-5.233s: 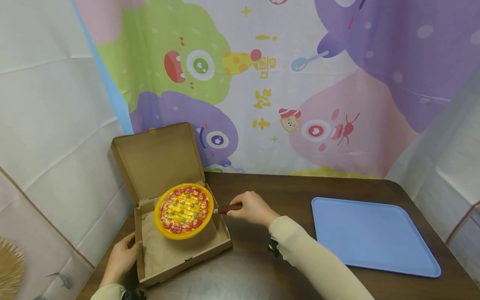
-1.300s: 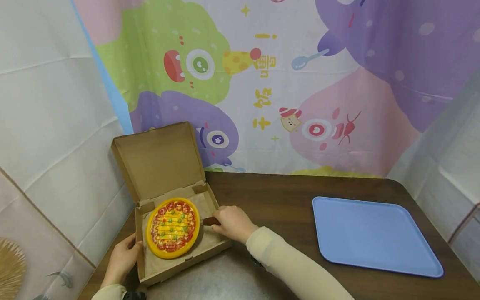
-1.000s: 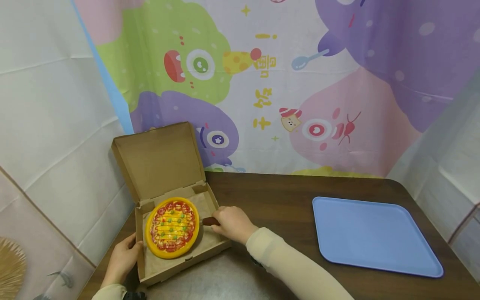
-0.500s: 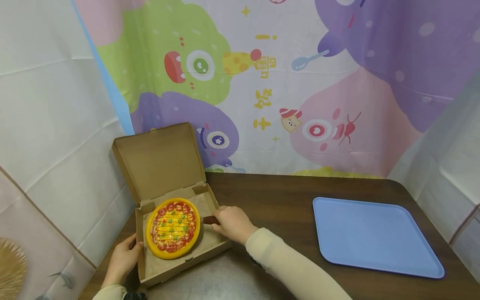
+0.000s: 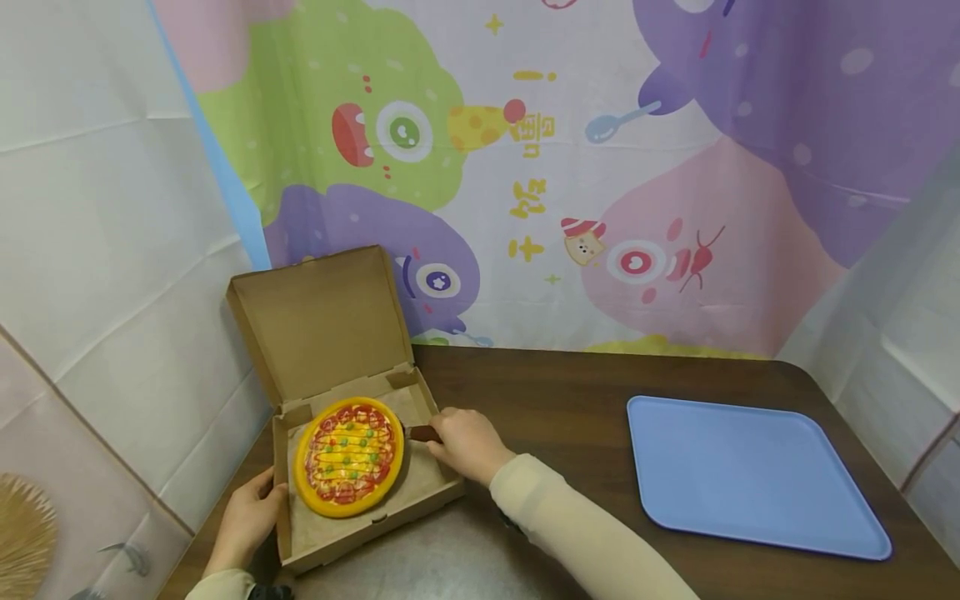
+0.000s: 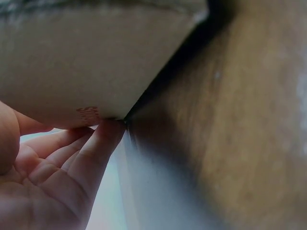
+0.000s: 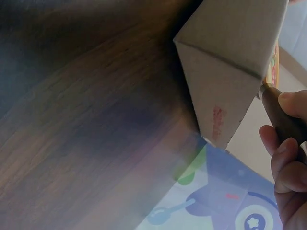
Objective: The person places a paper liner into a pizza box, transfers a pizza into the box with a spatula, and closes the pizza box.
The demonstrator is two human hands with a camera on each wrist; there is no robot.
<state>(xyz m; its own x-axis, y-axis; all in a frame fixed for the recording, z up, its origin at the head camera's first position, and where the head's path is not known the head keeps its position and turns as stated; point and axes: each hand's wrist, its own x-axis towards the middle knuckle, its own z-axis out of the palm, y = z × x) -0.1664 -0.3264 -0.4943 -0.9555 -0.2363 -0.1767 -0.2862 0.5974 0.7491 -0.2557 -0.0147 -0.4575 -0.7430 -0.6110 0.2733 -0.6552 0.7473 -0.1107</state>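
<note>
A toy pizza (image 5: 349, 457) with a yellow rim, red slices and green bits sits inside the open cardboard pizza box (image 5: 420, 492). Beside it my right hand (image 5: 471, 443) grips the brown handle of a pizza server (image 5: 424, 433), whose blade is hidden under the pizza. The right wrist view shows thumb and fingers curled round that dark handle (image 7: 283, 115), close to the box's wall (image 7: 218, 96). My left hand (image 5: 246, 517) holds the box's left side wall, thumb at its top edge. In the left wrist view, its fingers (image 6: 91, 158) touch the wall's outside (image 6: 96, 62).
A blue tray (image 5: 750, 479) lies at the right of the dark wooden table (image 5: 540, 392). The box's raised lid (image 5: 322, 325) leans back near a cartoon-printed curtain (image 5: 525, 292). A pale wall (image 5: 120, 208) stands close on the left.
Over about five seconds the pizza has come down from above the box into it, my right hand moving lower and leftward. Lately the server's handle has shifted slightly. My left hand stays put.
</note>
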